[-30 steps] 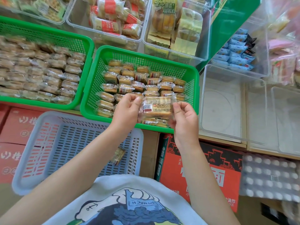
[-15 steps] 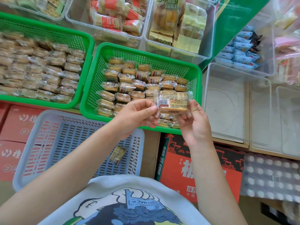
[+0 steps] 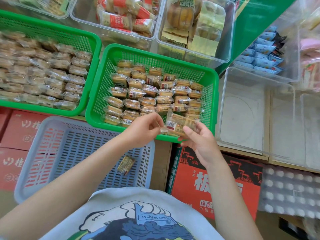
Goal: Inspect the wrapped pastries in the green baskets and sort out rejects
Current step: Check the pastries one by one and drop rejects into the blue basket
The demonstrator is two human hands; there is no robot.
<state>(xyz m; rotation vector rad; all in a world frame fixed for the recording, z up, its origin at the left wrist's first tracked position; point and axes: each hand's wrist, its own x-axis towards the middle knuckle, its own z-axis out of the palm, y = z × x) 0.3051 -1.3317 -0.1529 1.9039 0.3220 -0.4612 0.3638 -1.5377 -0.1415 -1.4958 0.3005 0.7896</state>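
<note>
Over green basket (image 3: 97, 108) rim, hands pinching pastry (image 3: 180, 124)

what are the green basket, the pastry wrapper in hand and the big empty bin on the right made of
Green basket: moulded plastic, by its uniform colour and lattice walls. Held pastry: thin clear film wrapper, probably plastic; it glints and crinkles, with a printed barcode label. Empty bin: rigid clear plastic, likely; the surface beneath shows through.

the red cardboard carton (image 3: 214, 184) under the shelf edge bears a large white "板" and small "卤香"; the light blue t-shirt (image 3: 135, 220) print reads "dinkchi" mirrored.
</note>
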